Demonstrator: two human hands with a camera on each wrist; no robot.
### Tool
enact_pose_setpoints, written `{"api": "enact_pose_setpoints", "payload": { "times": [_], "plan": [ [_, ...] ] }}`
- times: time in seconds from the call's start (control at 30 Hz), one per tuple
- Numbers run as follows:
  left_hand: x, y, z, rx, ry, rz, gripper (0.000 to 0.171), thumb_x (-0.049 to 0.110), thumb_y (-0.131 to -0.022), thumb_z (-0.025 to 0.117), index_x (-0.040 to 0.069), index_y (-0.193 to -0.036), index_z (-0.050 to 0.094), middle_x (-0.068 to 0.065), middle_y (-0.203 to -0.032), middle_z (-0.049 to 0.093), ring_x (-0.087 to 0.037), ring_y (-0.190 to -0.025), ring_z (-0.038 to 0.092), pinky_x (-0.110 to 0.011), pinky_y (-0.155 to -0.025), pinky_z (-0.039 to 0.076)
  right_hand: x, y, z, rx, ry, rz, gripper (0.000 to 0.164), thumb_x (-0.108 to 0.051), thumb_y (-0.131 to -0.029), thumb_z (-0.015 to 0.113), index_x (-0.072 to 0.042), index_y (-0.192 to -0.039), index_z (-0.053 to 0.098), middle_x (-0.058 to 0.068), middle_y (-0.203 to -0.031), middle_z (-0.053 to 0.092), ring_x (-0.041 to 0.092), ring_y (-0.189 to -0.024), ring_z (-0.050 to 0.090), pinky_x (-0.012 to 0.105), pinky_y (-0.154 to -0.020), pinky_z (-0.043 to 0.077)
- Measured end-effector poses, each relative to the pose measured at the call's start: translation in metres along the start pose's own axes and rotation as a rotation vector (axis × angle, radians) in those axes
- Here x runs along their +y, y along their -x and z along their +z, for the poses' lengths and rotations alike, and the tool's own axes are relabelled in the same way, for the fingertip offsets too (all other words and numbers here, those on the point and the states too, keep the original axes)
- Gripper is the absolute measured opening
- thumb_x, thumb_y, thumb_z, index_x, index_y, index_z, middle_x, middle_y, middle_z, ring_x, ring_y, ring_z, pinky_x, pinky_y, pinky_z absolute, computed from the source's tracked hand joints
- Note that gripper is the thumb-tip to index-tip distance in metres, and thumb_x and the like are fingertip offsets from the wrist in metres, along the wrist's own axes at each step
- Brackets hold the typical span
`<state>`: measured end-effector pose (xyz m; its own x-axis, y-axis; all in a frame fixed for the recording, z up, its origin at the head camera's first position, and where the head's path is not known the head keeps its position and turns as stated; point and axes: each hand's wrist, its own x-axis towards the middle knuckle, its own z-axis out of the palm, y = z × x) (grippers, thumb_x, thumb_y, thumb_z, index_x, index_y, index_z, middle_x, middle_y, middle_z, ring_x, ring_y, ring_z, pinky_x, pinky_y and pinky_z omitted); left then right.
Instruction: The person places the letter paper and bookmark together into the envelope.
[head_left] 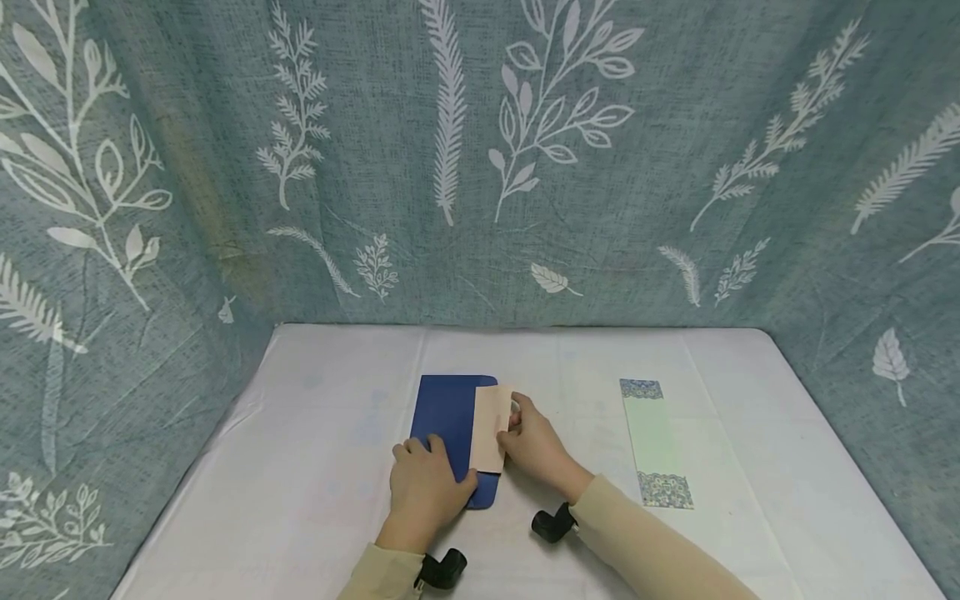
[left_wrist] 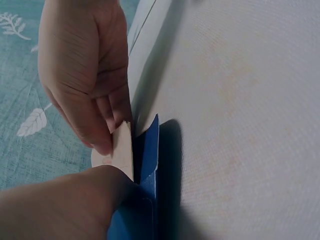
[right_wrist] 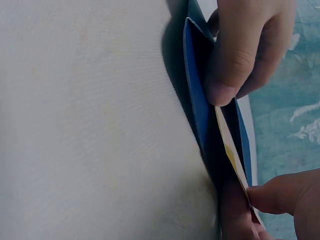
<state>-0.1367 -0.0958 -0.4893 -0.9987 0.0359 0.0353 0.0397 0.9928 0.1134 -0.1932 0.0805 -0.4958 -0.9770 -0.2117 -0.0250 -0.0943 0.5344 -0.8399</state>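
A dark blue paper envelope (head_left: 446,404) lies flat on the table, its open side facing right. My left hand (head_left: 422,493) grips it near the lower edge, the thumb at its mouth beside the card's bottom corner. A cream card (head_left: 487,429) lies partly inside the opening, its right part outside. With the thumb and fingers of my right hand (head_left: 538,442) I pinch the card's right edge. In the right wrist view the envelope's mouth (right_wrist: 195,95) gapes, with the card (right_wrist: 227,132) between its two sides. How deep the card reaches is hidden.
To the right lies a pale green paper strip (head_left: 651,433) with blue patterned ends. A white cloth (head_left: 337,400) covers the table, and a teal leaf-print curtain (head_left: 480,275) hangs behind and at both sides. Black wrist cameras (head_left: 442,570) jut from both sleeves.
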Motion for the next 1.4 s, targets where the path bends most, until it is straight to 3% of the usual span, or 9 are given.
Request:
{"api": "enact_pose_setpoints", "payload": {
  "times": [0.7,0.93,1.4],
  "plan": [
    [0.001,0.003,-0.001,0.001,0.059,-0.034,0.083,0.057,-0.086,0.055,-0.011,-0.133,0.048,-0.04,-0.119,0.046,-0.052,-0.107,0.047,-0.049,-0.075,0.051,-0.006,-0.002,0.008,0.007,0.033,-0.023,0.067,-0.007,-0.085,0.067,0.011,-0.141,0.034,0.001,-0.083,0.056,0.011,-0.063,0.052,0.026,-0.056,0.043],
    [0.0,0.002,0.0,0.005,0.088,-0.045,0.082,0.056,-0.087,0.055,-0.011,-0.134,0.049,-0.039,-0.118,0.047,-0.051,-0.106,0.047,-0.05,-0.074,0.05,-0.009,-0.004,0.015,0.014,0.027,-0.038,0.063,-0.007,-0.086,0.067,0.012,-0.138,0.037,0.001,-0.083,0.058,0.01,-0.066,0.054,0.027,-0.059,0.045],
    [-0.002,0.003,-0.002,-0.01,0.078,-0.039,0.083,0.058,-0.087,0.054,-0.01,-0.134,0.049,-0.039,-0.119,0.047,-0.051,-0.106,0.047,-0.05,-0.074,0.05,-0.008,-0.003,0.016,-0.051,0.03,-0.041,0.064,-0.009,-0.087,0.067,0.01,-0.14,0.036,0.002,-0.089,0.056,0.011,-0.072,0.054,0.027,-0.064,0.047]
  ]
}}
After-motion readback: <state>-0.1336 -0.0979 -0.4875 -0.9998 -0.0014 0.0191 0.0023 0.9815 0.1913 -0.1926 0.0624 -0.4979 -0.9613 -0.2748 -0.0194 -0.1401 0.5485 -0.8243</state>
